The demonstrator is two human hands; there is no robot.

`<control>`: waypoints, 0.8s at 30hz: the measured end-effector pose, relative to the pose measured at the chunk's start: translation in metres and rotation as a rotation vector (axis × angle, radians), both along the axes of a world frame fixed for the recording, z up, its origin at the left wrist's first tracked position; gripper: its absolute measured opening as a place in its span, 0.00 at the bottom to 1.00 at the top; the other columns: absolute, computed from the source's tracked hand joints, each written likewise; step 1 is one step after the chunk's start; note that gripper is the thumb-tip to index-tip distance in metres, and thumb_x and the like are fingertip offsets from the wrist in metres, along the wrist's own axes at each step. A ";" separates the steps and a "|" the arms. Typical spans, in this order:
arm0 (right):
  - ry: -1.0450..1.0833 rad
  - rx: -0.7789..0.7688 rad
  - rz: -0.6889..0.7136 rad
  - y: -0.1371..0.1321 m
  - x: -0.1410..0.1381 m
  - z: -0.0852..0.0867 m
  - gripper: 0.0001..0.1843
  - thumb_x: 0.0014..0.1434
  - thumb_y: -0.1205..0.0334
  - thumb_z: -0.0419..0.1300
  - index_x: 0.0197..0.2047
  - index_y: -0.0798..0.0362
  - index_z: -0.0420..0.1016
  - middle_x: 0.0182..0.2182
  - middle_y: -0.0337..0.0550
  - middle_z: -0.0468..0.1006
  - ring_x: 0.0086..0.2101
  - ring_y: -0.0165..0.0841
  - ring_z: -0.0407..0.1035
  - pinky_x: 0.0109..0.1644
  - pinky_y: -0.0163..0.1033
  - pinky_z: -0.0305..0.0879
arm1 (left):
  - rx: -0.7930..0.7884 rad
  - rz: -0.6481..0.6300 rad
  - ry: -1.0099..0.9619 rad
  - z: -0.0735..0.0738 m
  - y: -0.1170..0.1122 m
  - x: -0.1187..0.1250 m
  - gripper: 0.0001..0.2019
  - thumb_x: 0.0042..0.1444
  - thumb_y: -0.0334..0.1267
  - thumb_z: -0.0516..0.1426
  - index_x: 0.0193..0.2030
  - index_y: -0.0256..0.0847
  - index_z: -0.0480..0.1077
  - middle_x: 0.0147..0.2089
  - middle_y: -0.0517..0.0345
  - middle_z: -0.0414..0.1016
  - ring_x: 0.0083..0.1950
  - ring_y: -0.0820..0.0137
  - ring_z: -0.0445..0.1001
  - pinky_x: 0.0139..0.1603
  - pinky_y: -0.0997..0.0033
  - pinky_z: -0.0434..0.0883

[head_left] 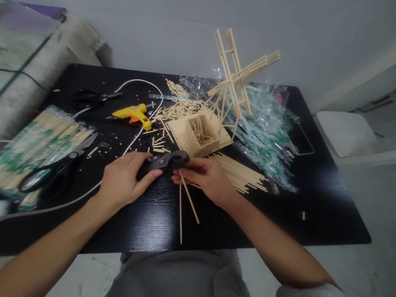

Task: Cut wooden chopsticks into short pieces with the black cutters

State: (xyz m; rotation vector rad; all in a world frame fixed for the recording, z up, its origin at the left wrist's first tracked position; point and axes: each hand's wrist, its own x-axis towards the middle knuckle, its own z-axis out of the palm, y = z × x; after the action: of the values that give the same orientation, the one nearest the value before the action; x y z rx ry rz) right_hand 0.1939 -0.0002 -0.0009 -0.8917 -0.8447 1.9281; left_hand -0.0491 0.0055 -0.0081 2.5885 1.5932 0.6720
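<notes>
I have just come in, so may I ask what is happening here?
A person's left hand grips a dark hand tool, while the right hand holds at least one thin wooden stick close to the tool's head. Beyond stands a windmill-like structure of sticks, with short pieces scattered beside it. A yellow glue gun lies to the left.

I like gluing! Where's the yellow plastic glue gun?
In the head view, the glue gun lies left of centre on the black table, beside short wooden sticks.
</notes>
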 end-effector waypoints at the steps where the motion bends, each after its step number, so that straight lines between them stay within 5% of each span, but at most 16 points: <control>1: -0.001 0.005 -0.001 0.000 0.000 0.000 0.18 0.48 0.56 0.79 0.41 0.54 0.86 0.36 0.42 0.87 0.36 0.34 0.83 0.53 0.47 0.81 | 0.004 0.005 0.007 0.000 0.000 0.000 0.29 0.70 0.61 0.46 0.50 0.37 0.74 0.43 0.46 0.82 0.43 0.56 0.82 0.43 0.60 0.76; 14: -0.026 0.002 -0.032 0.000 -0.001 0.000 0.19 0.46 0.55 0.80 0.38 0.54 0.85 0.34 0.41 0.87 0.34 0.34 0.83 0.50 0.47 0.82 | -0.073 0.024 -0.001 0.000 0.001 0.001 0.30 0.68 0.63 0.46 0.50 0.38 0.75 0.43 0.46 0.82 0.44 0.55 0.81 0.44 0.58 0.75; 24: -0.032 -0.020 -0.064 0.001 0.000 0.000 0.18 0.44 0.57 0.81 0.37 0.55 0.85 0.33 0.41 0.87 0.32 0.33 0.83 0.46 0.42 0.83 | -0.066 0.036 0.056 -0.002 0.000 0.000 0.31 0.69 0.64 0.45 0.48 0.38 0.76 0.39 0.48 0.82 0.38 0.57 0.81 0.35 0.62 0.72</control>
State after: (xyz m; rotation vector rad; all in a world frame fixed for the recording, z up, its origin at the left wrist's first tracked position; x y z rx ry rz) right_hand 0.1934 0.0004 -0.0007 -0.9525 -0.8074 1.8738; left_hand -0.0495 0.0055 -0.0097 2.5592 1.6524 0.5434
